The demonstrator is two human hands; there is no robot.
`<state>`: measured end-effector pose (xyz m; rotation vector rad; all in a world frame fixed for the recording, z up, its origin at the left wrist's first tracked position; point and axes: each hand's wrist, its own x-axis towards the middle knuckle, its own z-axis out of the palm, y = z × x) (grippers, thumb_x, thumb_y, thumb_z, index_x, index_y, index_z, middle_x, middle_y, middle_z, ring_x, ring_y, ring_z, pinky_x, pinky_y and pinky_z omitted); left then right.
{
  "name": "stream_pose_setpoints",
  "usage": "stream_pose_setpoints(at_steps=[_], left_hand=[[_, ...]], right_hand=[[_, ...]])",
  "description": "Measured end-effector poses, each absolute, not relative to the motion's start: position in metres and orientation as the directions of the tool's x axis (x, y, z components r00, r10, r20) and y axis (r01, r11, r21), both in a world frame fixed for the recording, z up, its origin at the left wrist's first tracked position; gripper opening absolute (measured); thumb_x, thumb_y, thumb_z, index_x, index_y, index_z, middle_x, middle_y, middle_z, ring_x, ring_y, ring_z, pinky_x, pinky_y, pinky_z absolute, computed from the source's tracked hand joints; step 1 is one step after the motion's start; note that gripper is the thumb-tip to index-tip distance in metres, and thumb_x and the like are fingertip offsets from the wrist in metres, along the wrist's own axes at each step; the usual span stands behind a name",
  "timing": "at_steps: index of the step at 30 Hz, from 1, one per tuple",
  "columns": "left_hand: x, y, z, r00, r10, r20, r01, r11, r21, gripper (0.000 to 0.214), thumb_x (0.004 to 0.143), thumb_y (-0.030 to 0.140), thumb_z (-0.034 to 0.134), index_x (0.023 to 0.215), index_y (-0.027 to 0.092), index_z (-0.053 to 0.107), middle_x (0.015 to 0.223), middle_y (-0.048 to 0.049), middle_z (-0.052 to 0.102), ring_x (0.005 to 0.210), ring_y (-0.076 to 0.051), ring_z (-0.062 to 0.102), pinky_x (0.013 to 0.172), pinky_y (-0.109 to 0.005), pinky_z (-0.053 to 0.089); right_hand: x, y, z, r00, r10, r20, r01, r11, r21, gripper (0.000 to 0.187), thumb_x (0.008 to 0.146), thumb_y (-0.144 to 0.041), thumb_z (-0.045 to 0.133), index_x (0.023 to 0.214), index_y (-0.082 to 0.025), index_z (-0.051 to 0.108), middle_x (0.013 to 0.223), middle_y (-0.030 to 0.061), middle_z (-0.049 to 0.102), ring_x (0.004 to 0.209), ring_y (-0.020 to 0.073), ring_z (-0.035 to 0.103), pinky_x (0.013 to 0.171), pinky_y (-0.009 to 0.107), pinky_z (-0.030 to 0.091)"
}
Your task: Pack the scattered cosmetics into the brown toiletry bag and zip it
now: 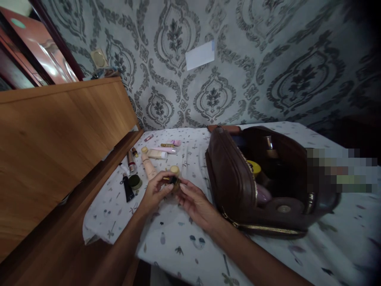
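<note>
Above the patterned sheet, my left hand (pixel 159 187) and my right hand (pixel 193 200) meet around a small brownish container with a dark top (pixel 175 182), perhaps a little bottle; the fingers partly cover it. Both hands are closed on it. Just behind them is a round cream-coloured cap (pixel 174 170). A peach-coloured tube (pixel 148 165) lies beyond my left hand. To its left are a dark green round jar (pixel 135 182) and a black tube (pixel 127 190). An open brown leather bag (pixel 228 174) stands right of my right hand, with a yellow round item (pixel 254 168) and a purple item (pixel 263 194) inside.
Further back lie a cream tube (pixel 156 154), a pink tube (pixel 163 149) and several other small cosmetics. A wooden panel (pixel 68 135) borders the sheet (pixel 171 246) on the left. The patterned wall (pixel 214 91) rises behind, bearing a white card (pixel 200 56).
</note>
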<state>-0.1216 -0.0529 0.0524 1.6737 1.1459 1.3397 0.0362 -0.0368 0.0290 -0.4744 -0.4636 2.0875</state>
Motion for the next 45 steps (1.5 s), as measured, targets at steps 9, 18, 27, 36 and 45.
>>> stream_pose_setpoints(at_steps=[9,18,27,36,45], left_hand=[[-0.122,-0.057,0.056,0.096,0.92,0.381,0.129,-0.391,0.911,0.036,0.084,0.035,0.068,0.117,0.021,0.064,0.12,-0.0091,0.062,0.115,-0.024,0.057,0.102,-0.036,0.043],[-0.125,-0.057,0.057,0.096,0.944,0.316,0.21,-0.33,0.92,0.039,0.085,0.037,0.065,0.119,0.019,0.062,0.119,-0.0098,0.062,0.11,-0.024,0.06,0.096,-0.034,0.047],[-0.129,-0.056,0.063,0.0,0.965,0.263,0.308,-0.25,0.918,0.042,0.077,0.042,0.071,0.112,0.019,0.069,0.114,-0.0097,0.068,0.106,-0.026,0.064,0.091,-0.034,0.052],[-0.058,-0.039,0.17,0.133,0.88,0.455,0.441,-0.464,0.768,0.036,0.077,0.034,0.072,0.11,0.02,0.068,0.117,-0.0081,0.067,0.107,-0.023,0.064,0.091,-0.031,0.054],[0.055,-0.008,0.227,0.816,0.57,0.095,0.533,-0.807,0.254,0.027,0.087,0.022,0.06,0.114,0.023,0.062,0.114,-0.0037,0.065,0.102,-0.02,0.061,0.086,-0.03,0.047]], right_hand=[[0.037,-0.037,0.031,-0.555,0.817,-0.156,-0.666,-0.549,-0.505,0.034,0.068,-0.027,0.085,0.094,-0.018,0.065,0.082,0.0043,0.076,0.066,0.0143,0.071,0.051,0.017,0.05],[0.037,-0.035,0.03,-0.546,0.829,-0.118,-0.686,-0.524,-0.505,0.041,0.062,-0.031,0.089,0.094,-0.02,0.065,0.081,0.0001,0.075,0.067,0.0124,0.071,0.054,0.016,0.05],[0.035,-0.039,0.028,-0.542,0.826,-0.154,-0.716,-0.55,-0.431,0.054,0.049,-0.032,0.093,0.093,-0.018,0.065,0.07,0.0,0.074,0.057,0.011,0.067,0.051,0.017,0.044],[0.035,-0.035,0.025,-0.572,0.804,-0.164,-0.687,-0.578,-0.441,0.052,0.051,-0.042,0.09,0.086,-0.015,0.061,0.063,-0.0005,0.07,0.049,0.008,0.06,0.048,0.019,0.036],[0.027,-0.032,0.02,-0.568,0.799,-0.199,-0.665,-0.587,-0.461,0.058,0.043,-0.048,0.088,0.082,-0.017,0.058,0.058,-0.0021,0.067,0.048,0.0096,0.058,0.047,0.021,0.033]])
